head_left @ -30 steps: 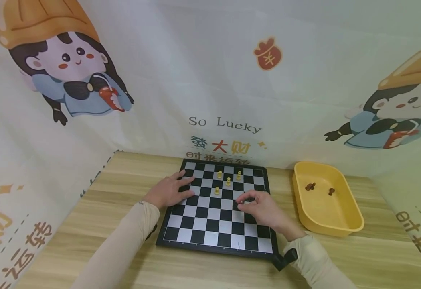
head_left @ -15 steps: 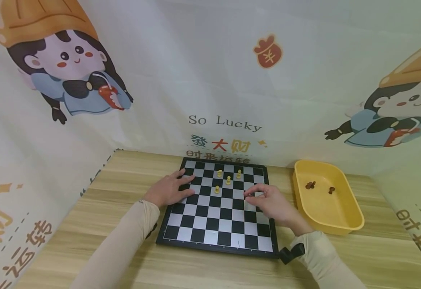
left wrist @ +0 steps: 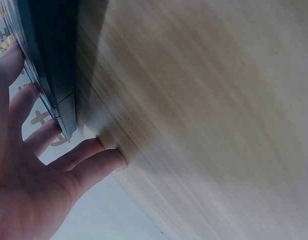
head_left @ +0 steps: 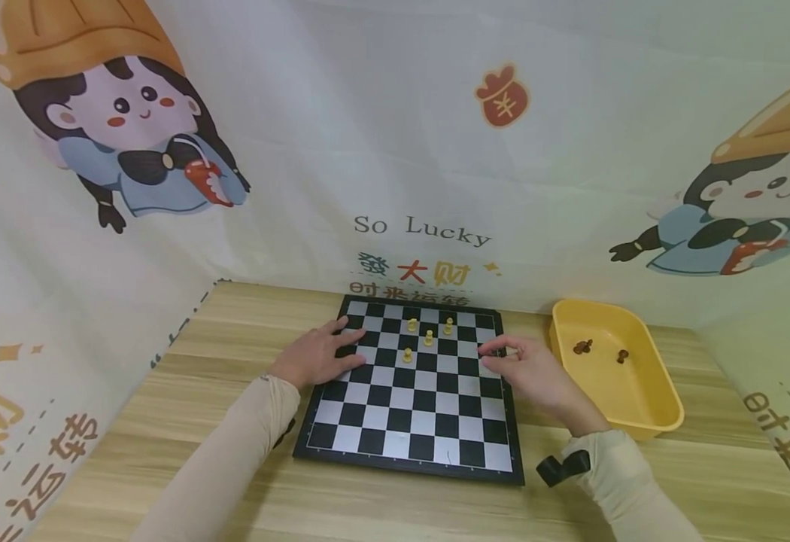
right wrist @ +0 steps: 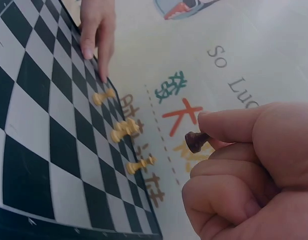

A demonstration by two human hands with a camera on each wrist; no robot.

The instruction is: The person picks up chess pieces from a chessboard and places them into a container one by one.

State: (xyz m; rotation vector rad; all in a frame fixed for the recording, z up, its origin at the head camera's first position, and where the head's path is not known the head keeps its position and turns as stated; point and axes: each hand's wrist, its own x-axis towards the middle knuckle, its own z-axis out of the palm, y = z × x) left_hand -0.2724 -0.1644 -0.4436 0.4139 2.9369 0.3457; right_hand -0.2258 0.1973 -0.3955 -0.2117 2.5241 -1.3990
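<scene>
My right hand (head_left: pixel 533 373) is over the right edge of the black-and-white chessboard (head_left: pixel 390 444). Between its thumb and fingertip it pinches a dark brown chess piece (right wrist: pixel 195 142), whose base shows in the right wrist view while its top is hidden by the fingers. My left hand (head_left: pixel 314 357) lies with spread fingers on the board's left edge, some fingertips on the squares. In the left wrist view two fingers (left wrist: pixel 96 167) of it reach past the board's side to the wooden table. Several cream-yellow chess pieces (head_left: pixel 407 356) stand on the far half of the board.
To the right of the board is a yellow plastic tray (head_left: pixel 669 421) with a few dark brown chess pieces (head_left: pixel 622 357) lying in it. The wooden table (head_left: pixel 232 324) ends at a printed cloth (head_left: pixel 300 150) at the back and sides.
My right hand has moved right and a little away from me, from over the squares to the board's right edge, the brown piece still pinched. My left hand has stayed put.
</scene>
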